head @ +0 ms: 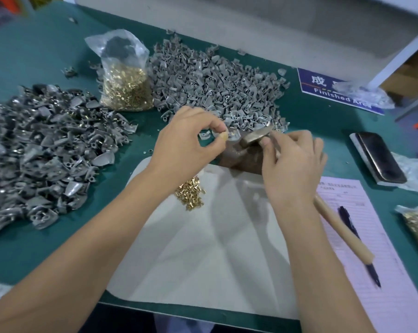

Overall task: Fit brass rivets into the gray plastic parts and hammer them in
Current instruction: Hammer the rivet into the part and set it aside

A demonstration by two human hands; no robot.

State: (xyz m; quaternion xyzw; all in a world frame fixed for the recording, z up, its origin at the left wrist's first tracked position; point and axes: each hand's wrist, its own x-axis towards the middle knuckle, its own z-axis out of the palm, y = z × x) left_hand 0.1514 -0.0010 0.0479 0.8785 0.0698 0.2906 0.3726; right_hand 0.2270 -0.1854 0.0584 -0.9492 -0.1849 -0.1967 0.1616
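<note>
The left hand (186, 138) is pinching something small between thumb and forefinger at the frame's centre; blur is hiding exactly what, though a gray plastic part (232, 135) is sitting right at those fingertips. The right hand (292, 159), at 3 o'clock from the left, is gripping a hammer (256, 137) high on its wooden handle, just behind the metal head, which is hovering beside the pinched spot. The handle is running back toward 5 o'clock under the wrist. Both hands are working over a brown block (241, 157) that is lying at the far edge of a white cloth (203, 248).

A small heap of loose brass rivets (191, 192) is lying on the cloth at 6 o'clock from the left hand. At 12 o'clock a big pile of gray plastic parts (215, 80) is spreading across the green table (47, 44); at 11 o'clock a clear bag of brass rivets (125, 85) is standing upright. At 9 o'clock a darker pile of gray parts (47, 150) is lying, some showing metal.

At 3 o'clock from the right hand a phone (378, 157) is resting on a pad. At 5 o'clock a pen (359, 243) is lying on a pink form (376, 260). At 1 o'clock a blue sign (323, 90) is reading "Finished Area".
</note>
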